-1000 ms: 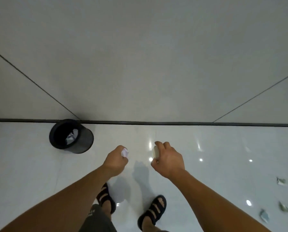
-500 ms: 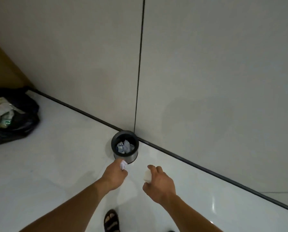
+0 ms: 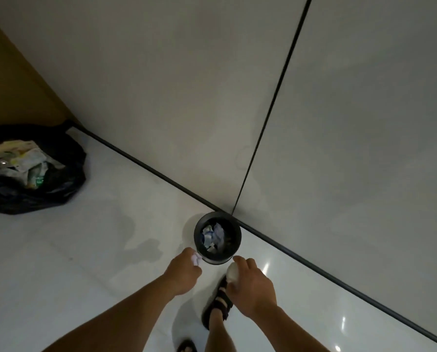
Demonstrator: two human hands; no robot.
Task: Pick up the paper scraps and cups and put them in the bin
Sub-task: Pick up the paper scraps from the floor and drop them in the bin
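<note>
A small round black bin (image 3: pixel 234 252) stands on the white floor against the wall, with crumpled paper scraps (image 3: pixel 213 235) inside it. My left hand (image 3: pixel 183 271) holds a crumpled white paper scrap (image 3: pixel 195 259) just left of the bin's near rim. My right hand (image 3: pixel 250 287) grips a small whitish cup (image 3: pixel 232 272), just right of and below the bin. Both hands sit near the bin, not over its opening.
A black rubbish bag (image 3: pixel 60 184) full of papers lies on the floor at the left. A grey wall (image 3: pixel 339 123) with a dark baseboard runs behind the bin. My sandalled foot (image 3: pixel 218 304) stands just below the bin.
The view swung left and came closer to the bin. Both hands, still holding the scrap and the cup, now sit right beside the bin's near rim.
</note>
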